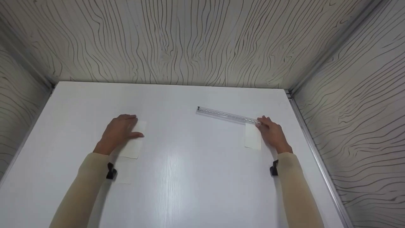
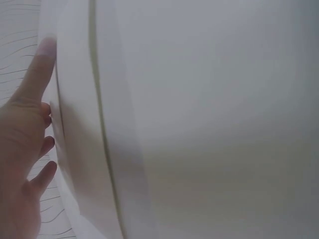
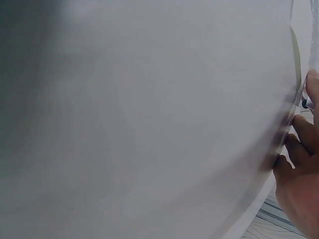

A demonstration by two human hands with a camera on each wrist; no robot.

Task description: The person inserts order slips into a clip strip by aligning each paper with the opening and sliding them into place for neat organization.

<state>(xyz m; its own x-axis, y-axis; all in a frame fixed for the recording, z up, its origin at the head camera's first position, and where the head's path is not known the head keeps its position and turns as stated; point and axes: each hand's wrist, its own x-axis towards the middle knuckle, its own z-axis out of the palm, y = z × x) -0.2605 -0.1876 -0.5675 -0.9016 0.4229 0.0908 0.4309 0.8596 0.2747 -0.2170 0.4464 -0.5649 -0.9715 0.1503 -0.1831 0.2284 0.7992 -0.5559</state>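
At the right, my right hand (image 1: 270, 131) pinches the near end of a long, clear strip (image 1: 224, 115), which looks like a plastic ruler with a row of pale marks. Its far end has a dark tip and points up and left. A small white paper (image 1: 253, 137) lies beneath that end, beside the fingers. On the left, my left hand (image 1: 118, 131) lies on the table at the edge of pale paper (image 1: 131, 148), thumb spread across it. The hand covers part of this paper. In the left wrist view, its fingers (image 2: 37, 74) look extended along the surface.
Another pale sheet (image 1: 123, 174) lies nearer me, partly behind the left wrist's black clip (image 1: 111, 171). The white table (image 1: 196, 177) is bounded by wood-patterned panels (image 1: 177, 41) at the back and sides, with a metal rail (image 1: 319, 158) along the right.
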